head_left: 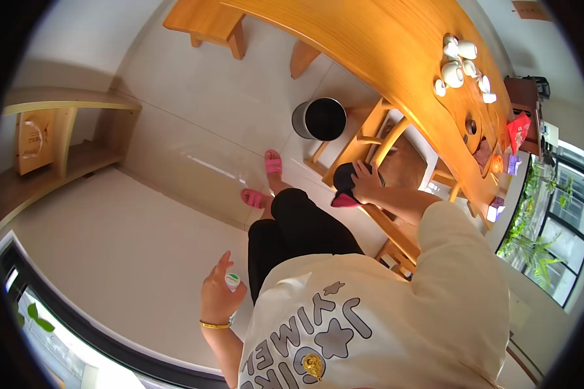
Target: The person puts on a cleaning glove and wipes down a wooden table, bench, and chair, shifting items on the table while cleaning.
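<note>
My left hand (222,290) is closed around a small white container with a green mark on its round cap (232,280); the fingers hide most of its body. A gold bracelet circles that wrist. At the wooden chair (390,235), my right hand (368,182) grips a soft black item with a pink part (346,200), which looks like fabric. It rests against the chair's wooden frame, and my hand covers part of it.
A black bin (324,119) stands on the tiled floor beyond the chair. The long wooden table (396,52) carries white teaware (453,74) and a red packet (518,131). A low wooden shelf (71,102) is at left, a wooden stool (204,21) at the top.
</note>
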{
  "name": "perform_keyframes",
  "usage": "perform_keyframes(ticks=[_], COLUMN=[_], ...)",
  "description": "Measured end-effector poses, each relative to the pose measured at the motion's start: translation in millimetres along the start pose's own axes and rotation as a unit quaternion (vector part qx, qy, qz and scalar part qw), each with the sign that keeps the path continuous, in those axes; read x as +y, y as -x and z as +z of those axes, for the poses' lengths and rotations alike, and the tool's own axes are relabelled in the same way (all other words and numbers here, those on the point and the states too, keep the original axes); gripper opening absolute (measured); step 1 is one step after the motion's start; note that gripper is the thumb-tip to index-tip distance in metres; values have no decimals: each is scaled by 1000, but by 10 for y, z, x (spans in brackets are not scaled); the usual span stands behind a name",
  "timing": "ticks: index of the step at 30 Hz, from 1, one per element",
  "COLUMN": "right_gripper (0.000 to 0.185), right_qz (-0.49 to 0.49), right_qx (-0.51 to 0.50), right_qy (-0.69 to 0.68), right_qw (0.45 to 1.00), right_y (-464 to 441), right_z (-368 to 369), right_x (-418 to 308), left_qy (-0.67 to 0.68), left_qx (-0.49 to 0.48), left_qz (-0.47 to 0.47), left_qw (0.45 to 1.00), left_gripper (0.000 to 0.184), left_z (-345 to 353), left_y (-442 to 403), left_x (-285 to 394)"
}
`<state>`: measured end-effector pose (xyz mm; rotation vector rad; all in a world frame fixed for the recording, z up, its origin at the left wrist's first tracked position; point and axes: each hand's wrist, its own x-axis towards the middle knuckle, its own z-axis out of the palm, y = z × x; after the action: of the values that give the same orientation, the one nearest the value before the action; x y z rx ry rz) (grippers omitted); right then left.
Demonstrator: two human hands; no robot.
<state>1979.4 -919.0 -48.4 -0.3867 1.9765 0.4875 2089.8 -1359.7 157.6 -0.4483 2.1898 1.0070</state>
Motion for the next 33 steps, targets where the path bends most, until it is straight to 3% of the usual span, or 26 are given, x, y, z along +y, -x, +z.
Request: perform_keyframes(ticks=[2, 3, 5, 6, 8, 9, 11, 12, 14, 15, 17, 18, 20, 23, 27, 29, 31, 33], right_gripper=[52, 52, 48, 48, 46, 46, 45, 45, 52, 52, 54, 54, 54, 61, 75, 83, 87, 93], right_qz=[25, 25, 146, 148, 248, 253, 373, 376, 458, 461, 379, 382, 357, 351, 386, 427, 469, 473], right_qx=[145, 138, 206, 199, 373, 369, 409, 407, 297, 295, 434, 429, 512, 514, 386, 354, 390, 323], right_qy=[13, 12, -32, -31, -140, -139, -286, -284, -526, -525, -380, -379, -372, -390, -501, -562, -585, -573], right_qw=[989, 990, 967, 968, 883, 884, 782, 783, 652, 651, 724, 725, 687, 678, 671, 614, 534, 586], right_y=[-190, -232, -283, -386, -557, -645, -888, -1011, -1260, -1373, -1646, -1796, -1923, -1885, -1626, -1417, -1258, -1176], right_z=[75, 1, -218, -167, 10, 10, -51, -68, -85, -30, 172, 272, 497, 400, 113, 25, -6, 177], right_x=[181, 263, 471, 608, 938, 1078, 1381, 1576, 2004, 2164, 2421, 2539, 2671, 2656, 2406, 2100, 1591, 1274], left_qy=[-3, -2, 1, -9, -19, -23, -24, -35, -46, -31, -16, -21, -28, -19, -33, -50, -41, -45], left_qx=[-28, -38, -55, -57, -67, -69, -72, -80, -90, -99, -113, -127, -151, -170, -140, -127, -115, -113], left_qz=[-11, -1, 8, 9, 11, 16, 22, 36, 51, 57, 61, 65, 73, 71, 95, 96, 84, 83], left_qw=[1000, 999, 998, 998, 998, 997, 997, 996, 994, 993, 992, 990, 985, 983, 985, 986, 989, 989], left_gripper=[68, 68, 68, 68, 67, 66, 66, 66, 66, 66, 66, 66, 65, 66, 65, 65, 66, 67], left_z=[-1, 15, 38, 35, 63, 91, 163, 198, 284, 337, 448, 500, 580, 668, 623, 555, 479, 399], left_y=[-173, -258, -432, -513, -668, -742, -897, -969, -1112, -1169, -1282, -1336, -1409, -1446, -1401, -1326, -1243, -1154], left_x=[54, 66, 110, 137, 141, 133, 127, 127, 139, 150, 171, 184, 177, 93, -20, -43, -44, -3])
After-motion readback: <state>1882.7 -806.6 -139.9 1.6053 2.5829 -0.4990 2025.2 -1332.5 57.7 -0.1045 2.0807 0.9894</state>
